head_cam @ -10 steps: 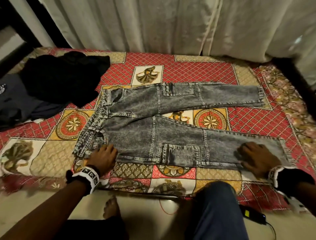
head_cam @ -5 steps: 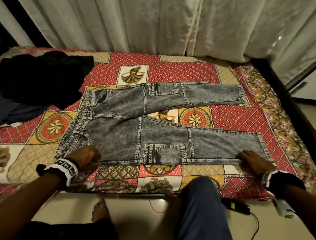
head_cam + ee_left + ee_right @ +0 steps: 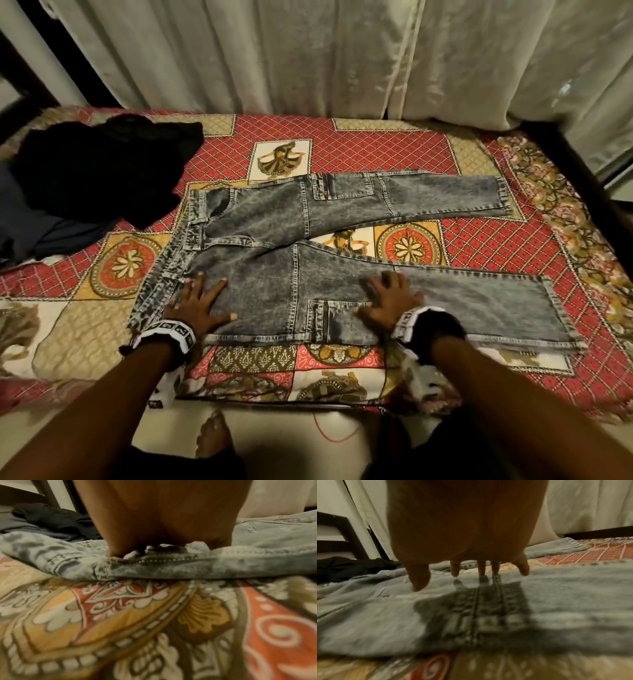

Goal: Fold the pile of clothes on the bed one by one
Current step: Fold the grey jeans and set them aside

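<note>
Grey acid-washed jeans [image 3: 274,270] lie flat on the patterned bedspread [image 3: 496,246], waistband to the left and both legs stretched right, slightly apart. My left hand [image 3: 198,301] lies flat with spread fingers on the near hip, beside the waistband [image 3: 154,563]. My right hand [image 3: 390,301] lies flat with spread fingers [image 3: 522,568] on the near leg [image 3: 556,595], beside its cargo pocket [image 3: 342,318]. Neither hand grips the cloth.
A heap of black and dark blue clothes [image 3: 96,171] lies at the bed's back left. White curtains [image 3: 308,51] hang behind the bed. A dark frame edge [image 3: 565,150] runs along the right. My bare foot [image 3: 214,435] and a red cable [image 3: 329,431] are on the floor below.
Both hands left the near leg's outer edge and moved inward onto the jeans. The right hand came left from the hem to the cargo pocket. The camera leaned closer.
</note>
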